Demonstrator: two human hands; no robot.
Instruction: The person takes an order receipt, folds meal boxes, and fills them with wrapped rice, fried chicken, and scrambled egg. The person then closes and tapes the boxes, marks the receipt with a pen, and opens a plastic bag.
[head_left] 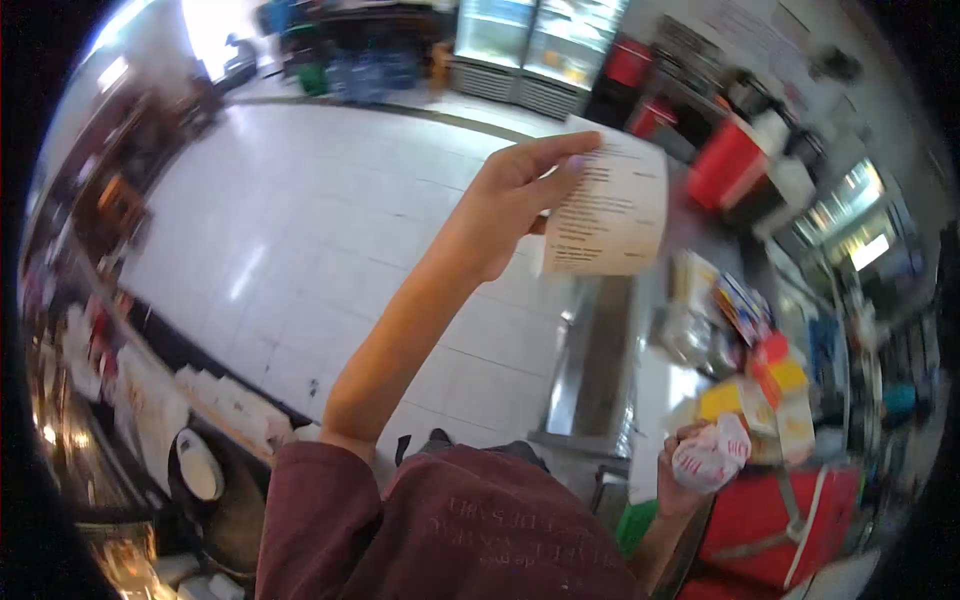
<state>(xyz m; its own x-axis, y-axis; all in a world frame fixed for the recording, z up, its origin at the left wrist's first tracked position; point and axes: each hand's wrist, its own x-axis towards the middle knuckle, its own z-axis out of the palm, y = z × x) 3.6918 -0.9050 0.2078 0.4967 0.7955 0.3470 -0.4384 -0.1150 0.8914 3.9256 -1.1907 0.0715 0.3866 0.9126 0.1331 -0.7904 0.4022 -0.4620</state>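
Observation:
A printed paper slip (615,205) is pinched between the thumb and fingers of my left hand (525,190), raised in front of me at the upper middle. My right hand (678,480), low on the right, holds a round item wrapped in white paper with red print (712,455). Just beyond that wrapped item lie yellow and red packages (745,398) on the counter. What is inside the wrapping is hidden.
A steel counter (590,370) runs along the right, with a red bag (780,525) near its front. Farther back stand another red box (728,165) and glass-door fridges (530,50). A pan (200,465) is at the lower left.

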